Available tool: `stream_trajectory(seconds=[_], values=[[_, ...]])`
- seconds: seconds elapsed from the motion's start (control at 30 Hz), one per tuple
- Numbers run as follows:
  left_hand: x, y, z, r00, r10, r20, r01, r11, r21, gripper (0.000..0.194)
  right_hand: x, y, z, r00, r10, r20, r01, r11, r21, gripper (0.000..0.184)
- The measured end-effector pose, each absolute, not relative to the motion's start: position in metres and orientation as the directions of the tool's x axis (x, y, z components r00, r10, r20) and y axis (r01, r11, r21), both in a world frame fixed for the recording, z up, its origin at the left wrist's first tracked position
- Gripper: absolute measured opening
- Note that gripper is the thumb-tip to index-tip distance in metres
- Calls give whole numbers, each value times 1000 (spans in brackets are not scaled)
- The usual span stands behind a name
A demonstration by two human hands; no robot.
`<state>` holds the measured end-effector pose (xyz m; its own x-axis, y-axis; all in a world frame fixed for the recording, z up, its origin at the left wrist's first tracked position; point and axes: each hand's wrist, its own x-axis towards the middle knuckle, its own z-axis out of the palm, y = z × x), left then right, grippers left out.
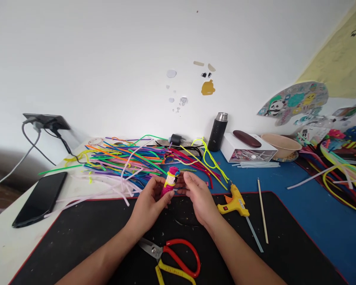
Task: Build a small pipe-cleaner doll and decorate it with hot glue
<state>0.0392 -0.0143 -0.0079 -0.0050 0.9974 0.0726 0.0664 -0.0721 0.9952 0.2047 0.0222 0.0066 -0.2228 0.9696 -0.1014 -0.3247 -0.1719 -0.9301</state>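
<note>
A small figure point(170, 180) made of pink and yellow pipe cleaner stands upright between both hands, above the black mat point(86, 233). My left hand point(150, 200) is wrapped round its pink lower body. My right hand point(197, 194) pinches at the figure's side near the yellow middle, fingers curled together. Just behind the hands lies a big heap of coloured pipe cleaners point(130, 160).
Red-handled scissors point(173, 253) lie on the mat under my forearms. A yellow glue gun point(234, 202) and a wooden stick point(262, 215) rest to the right. A black phone point(40, 198) lies at left, a black flask point(217, 132), a white box and a bowl at the back.
</note>
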Motion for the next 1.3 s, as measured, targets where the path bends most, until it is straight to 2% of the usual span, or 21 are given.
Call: stream_trajectory(seconds=[0.3,0.47,0.63,0.77,1.13,1.3], values=[[35,-10,-8,-81,992,100,-65,-105,992,41,201,17,0,-280,952,-121,-238,-191,-952,48],[34,-12,-10,-97,991,92,-32,-95,995,43,196,15,-5,-339,934,-115,-232,-202,-952,43],[35,-13,-10,-96,993,75,3,-75,997,40,196,17,-7,-351,929,-116,-216,-201,-955,52],[35,-14,-9,-95,993,74,28,-71,997,39,197,17,-7,-357,927,-115,-203,-197,-959,50],[32,-13,-16,-25,997,77,67,-76,995,40,196,17,-6,-352,929,-112,-206,-193,-959,45],[30,-16,-12,28,993,114,93,-116,989,33,197,20,-5,-346,931,-114,-224,-199,-954,49]])
